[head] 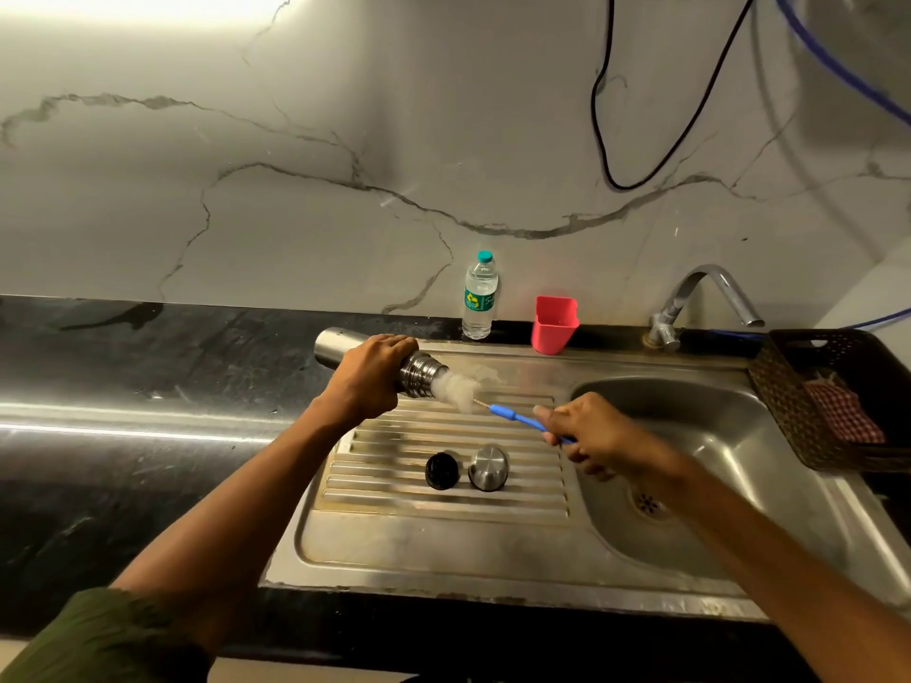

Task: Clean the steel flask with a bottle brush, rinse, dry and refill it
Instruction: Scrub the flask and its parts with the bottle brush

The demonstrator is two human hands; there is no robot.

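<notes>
Right hand (599,436) grips the brush (493,406); left hand (367,382) grips the flask (421,374). Best push bristles straight in, twisting.

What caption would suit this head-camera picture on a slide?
Left hand holds the steel flask sideways over the drainboard while the right hand works the bottle brush at its mouth.
</notes>
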